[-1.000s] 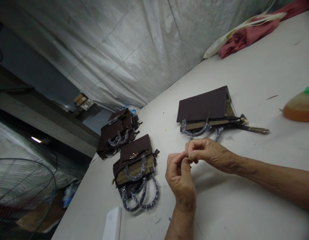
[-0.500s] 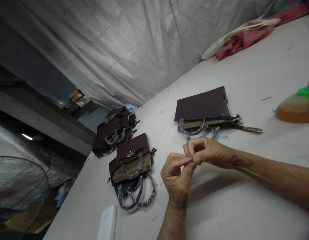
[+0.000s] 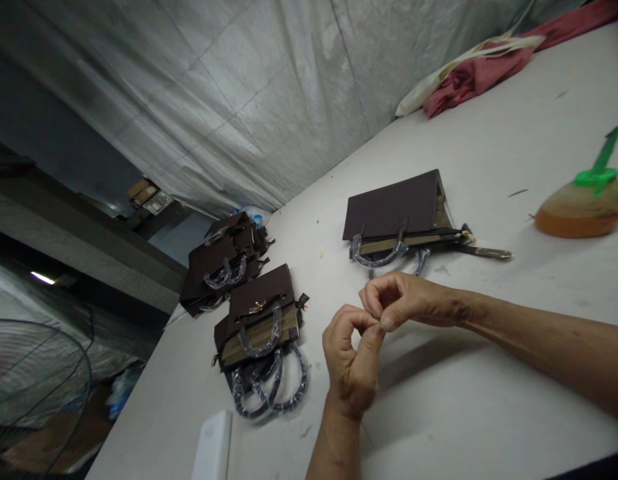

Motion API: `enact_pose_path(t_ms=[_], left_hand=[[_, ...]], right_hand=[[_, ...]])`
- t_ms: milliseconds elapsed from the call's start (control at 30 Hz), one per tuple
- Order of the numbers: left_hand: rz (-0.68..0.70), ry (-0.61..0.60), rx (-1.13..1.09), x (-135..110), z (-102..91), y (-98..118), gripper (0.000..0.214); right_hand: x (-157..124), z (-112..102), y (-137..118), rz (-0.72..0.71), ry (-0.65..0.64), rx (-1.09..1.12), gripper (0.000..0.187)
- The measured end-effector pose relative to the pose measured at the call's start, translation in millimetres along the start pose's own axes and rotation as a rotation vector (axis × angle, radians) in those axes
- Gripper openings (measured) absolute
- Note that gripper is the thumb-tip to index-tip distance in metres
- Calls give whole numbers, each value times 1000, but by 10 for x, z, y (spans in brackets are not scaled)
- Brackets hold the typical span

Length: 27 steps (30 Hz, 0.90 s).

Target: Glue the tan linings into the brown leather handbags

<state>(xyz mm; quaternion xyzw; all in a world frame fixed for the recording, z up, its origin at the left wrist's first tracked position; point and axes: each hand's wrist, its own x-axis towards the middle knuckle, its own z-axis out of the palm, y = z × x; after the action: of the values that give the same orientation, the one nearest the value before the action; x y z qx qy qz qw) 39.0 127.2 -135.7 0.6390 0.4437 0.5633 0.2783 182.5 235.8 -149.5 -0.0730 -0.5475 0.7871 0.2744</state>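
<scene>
My left hand (image 3: 353,353) and my right hand (image 3: 413,300) meet fingertip to fingertip above the table. Thumb and forefinger are pinched in each; whatever lies between them is too small to make out. Just behind my right hand lies a dark brown handbag (image 3: 391,207), its handles wrapped in clear plastic and a strap trailing off to the right. To the left of my left hand are more brown handbags; the nearest one (image 3: 261,300) has a small gold-coloured emblem and wrapped handles that hang toward me.
Further brown handbags (image 3: 216,260) are piled at the table's far left edge. A squeeze bottle (image 3: 581,208) with amber liquid and a green nozzle stands at right. A white box-like object (image 3: 212,445) lies at the near left. Red cloth (image 3: 461,87) rests against the plastic sheeting (image 3: 289,87). A wire fan guard (image 3: 39,393) is at left.
The view has shifted slightly, bringing the bottle's green nozzle fully into sight. My hands remain pinched together, with small shifts of the fingers. The bags stay where they were.
</scene>
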Motion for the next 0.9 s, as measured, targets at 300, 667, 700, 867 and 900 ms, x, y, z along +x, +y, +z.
enact_pose_path(t_ms=[300,667,700,867,900], left_hand=[[-203,70,-594,-5,217,-131,20],[-267,129,-519,-5,262,-114,25],[-274,152,-500,-6,270,-103,25],[-169,182,-469,-19,287,-86,26],[-141,167,-451,-22,283,-91,23]], right_hand=[[57,36,185,15,40,138,24],[46,-23,232,24,-72,245,36],[43,-19,225,25,-82,256,37],[32,6,195,14,-121,279,39],[32,8,196,7,-120,289,39]])
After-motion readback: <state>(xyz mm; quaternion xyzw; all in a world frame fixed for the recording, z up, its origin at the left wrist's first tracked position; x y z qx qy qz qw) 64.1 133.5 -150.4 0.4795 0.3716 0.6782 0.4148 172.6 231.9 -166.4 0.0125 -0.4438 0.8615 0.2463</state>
